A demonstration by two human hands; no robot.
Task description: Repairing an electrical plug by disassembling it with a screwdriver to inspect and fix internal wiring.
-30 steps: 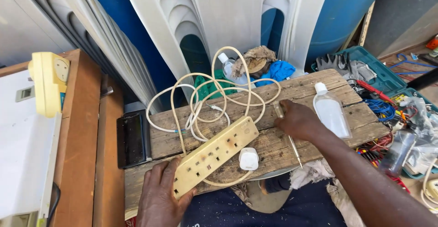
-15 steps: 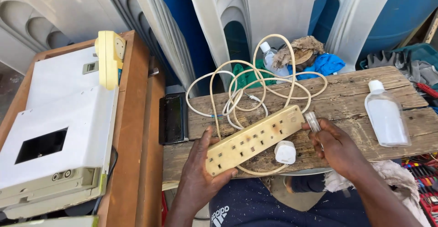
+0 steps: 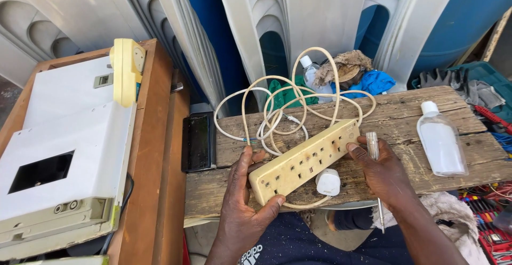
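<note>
At far left, a white appliance housing [image 3: 64, 153] with a rectangular opening lies on a wooden cabinet [image 3: 160, 153]. A yellowed wall-phone-shaped unit [image 3: 127, 70] stands upright on its upper edge. Between the cabinet and the plank workbench [image 3: 405, 115], a dark phone-like device [image 3: 198, 141] lies flat.

The left hand [image 3: 242, 211] supports the near end of the cream extension strip [image 3: 304, 161] from below, thumb curled over the lower corner, fingers spread against the side. The strip sits diagonally across the bench, sockets facing up, near end lifted in the palm. Its cream cable [image 3: 288, 105] lies in loose loops behind it, and the white plug [image 3: 327, 182] rests just beside the strip's lower edge.

The right hand [image 3: 381, 171] is closed around a screwdriver [image 3: 373, 153] with a clear handle; the shaft runs down past the wrist, so the tool is reversed, not presented to the work. The index finger rests on the strip's far end.

Judged step: the strip is being positioned and steadied; no fastener is engaged yet. The next move likely calls for turning the tool tip-forward, and possibly flipping the strip, since no screws show on the socket face.

Further right, a clear plastic bottle [image 3: 441, 142] with a white cap lies on the bench, well apart from the hands. A tray of wires and tools [image 3: 490, 211] sits at the far right edge.
</note>
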